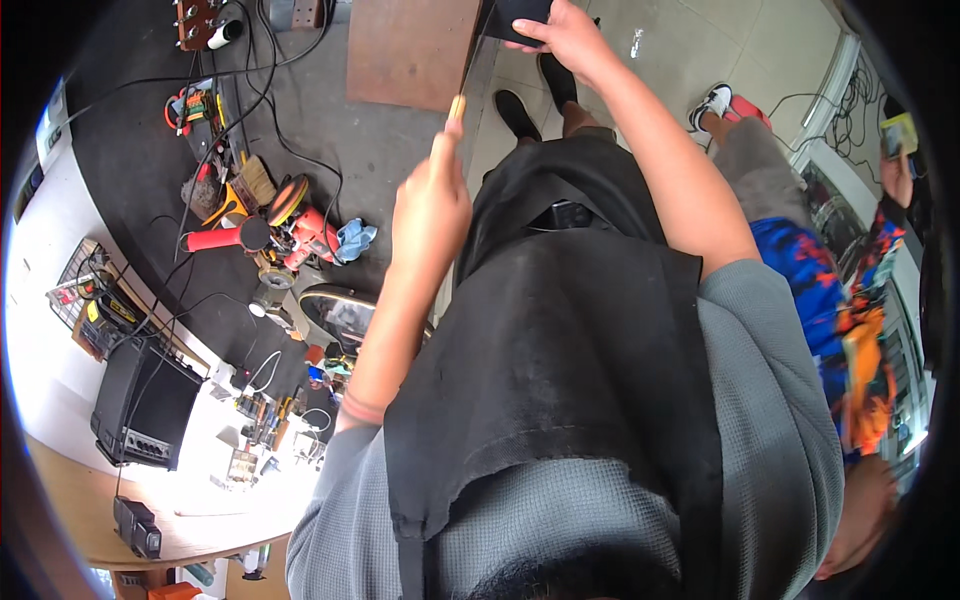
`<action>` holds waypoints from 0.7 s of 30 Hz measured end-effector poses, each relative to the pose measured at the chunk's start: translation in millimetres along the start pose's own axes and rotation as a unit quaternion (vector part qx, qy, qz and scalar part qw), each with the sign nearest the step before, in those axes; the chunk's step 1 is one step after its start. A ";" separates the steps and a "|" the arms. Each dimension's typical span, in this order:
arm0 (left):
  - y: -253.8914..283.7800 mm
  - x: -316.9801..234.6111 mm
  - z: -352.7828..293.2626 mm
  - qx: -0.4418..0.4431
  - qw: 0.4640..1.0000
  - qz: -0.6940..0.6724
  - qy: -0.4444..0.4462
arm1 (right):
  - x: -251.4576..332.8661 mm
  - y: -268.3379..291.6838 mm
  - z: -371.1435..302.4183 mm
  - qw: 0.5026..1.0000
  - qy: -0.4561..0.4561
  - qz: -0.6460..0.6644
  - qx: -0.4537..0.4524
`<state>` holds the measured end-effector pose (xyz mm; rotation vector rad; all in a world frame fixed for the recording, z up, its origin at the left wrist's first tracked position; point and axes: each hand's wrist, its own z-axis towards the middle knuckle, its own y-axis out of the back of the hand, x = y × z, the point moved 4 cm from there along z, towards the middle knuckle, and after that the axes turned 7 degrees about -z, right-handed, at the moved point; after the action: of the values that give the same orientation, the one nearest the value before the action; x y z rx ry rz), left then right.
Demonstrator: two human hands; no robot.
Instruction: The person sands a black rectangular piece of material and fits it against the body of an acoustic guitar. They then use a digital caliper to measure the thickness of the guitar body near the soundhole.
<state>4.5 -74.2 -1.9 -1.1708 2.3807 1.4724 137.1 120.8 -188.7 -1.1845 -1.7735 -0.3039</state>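
My left hand (435, 205) is closed around a thin tool with a light wooden handle (457, 107). Its narrow dark shaft runs up along the right edge of a brown wooden board (408, 50), and its far end is not clear to see. At the top, my right hand (572, 45) grips a flat black piece (517, 20) between thumb and fingers, just right of the board. Part of that piece is cut off by the picture's upper rim, so I cannot tell what it is.
Left of the board, the dark worktop (300, 130) carries cables, a red power tool (315, 238), a brush (257, 182) and a blue rag (355, 240). A black amplifier-like box (147, 405) stands lower left. At right is another person in a bright patterned shirt (800, 270).
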 end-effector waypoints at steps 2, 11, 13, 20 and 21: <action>2.3 2.1 -5.9 -0.008 1.000 0.000 0.003 | 2.5 -0.6 -3.1 1.000 -0.013 -0.010 0.001; -2.7 -0.6 1.2 -0.003 1.000 -0.003 -0.006 | 7.7 -1.8 -2.6 0.999 -0.030 0.022 0.007; 0.7 -3.0 9.7 -0.001 1.000 0.005 -0.016 | 9.9 -8.3 -3.3 1.000 -0.022 0.011 -0.011; -3.6 -8.0 24.7 -0.001 1.000 0.003 -0.016 | 4.5 0.6 0.4 0.999 0.019 -0.023 0.019; 1.0 -6.4 13.5 0.004 1.000 0.008 -0.012 | 2.3 2.2 1.6 0.999 0.015 -0.027 0.017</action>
<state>4.4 -59.6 -5.3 -1.1279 2.3842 1.4727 137.8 124.3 -188.3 -1.1040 -1.7795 -0.3209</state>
